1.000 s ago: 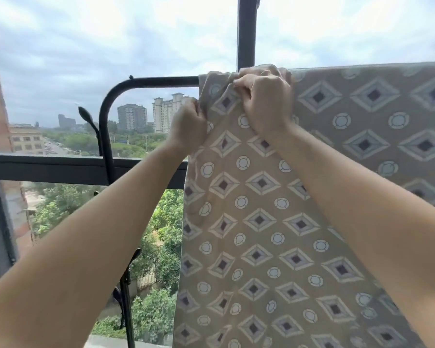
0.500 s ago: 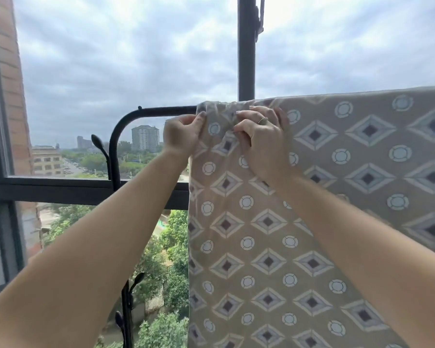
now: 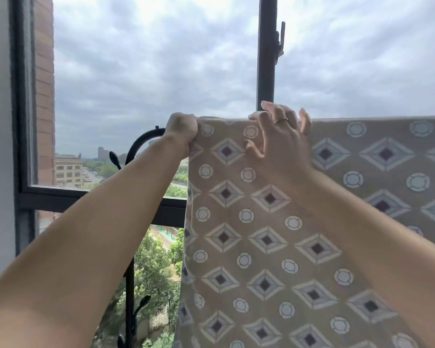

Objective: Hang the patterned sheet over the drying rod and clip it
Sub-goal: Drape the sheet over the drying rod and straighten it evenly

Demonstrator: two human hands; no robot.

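Head view, both bare arms raised toward a window. Patterned sheet (image 3: 261, 247), beige with diamonds and circles, hangs draped over the black drying rod (image 3: 142, 139). Its top fold runs level from the left corner out past the right edge of frame, and the cloth falls below the bottom of frame. The rod shows only at its curved left end, just left of the sheet; the rest is covered by cloth.

Left hand (image 3: 182, 133) is at the sheet's top left corner, fingers curled tight and gripping the cloth edge right at the rod. Right hand (image 3: 279, 141) is near the top fold, just right of the left hand. Its fingers (image 3: 271, 109) are spread and loosely bent, tips above the fold, holding nothing. Cannot tell whether the palm touches the cloth. Ring (image 3: 281, 120) on one finger.

Rack post (image 3: 129, 297) with leaf-shaped hooks stands below the rod's bend. Behind are the dark window frame (image 3: 86, 199), the vertical mullion (image 3: 266, 59) with a latch (image 3: 279, 42), a brick wall (image 3: 44, 96) at left, cloudy sky, buildings and trees.
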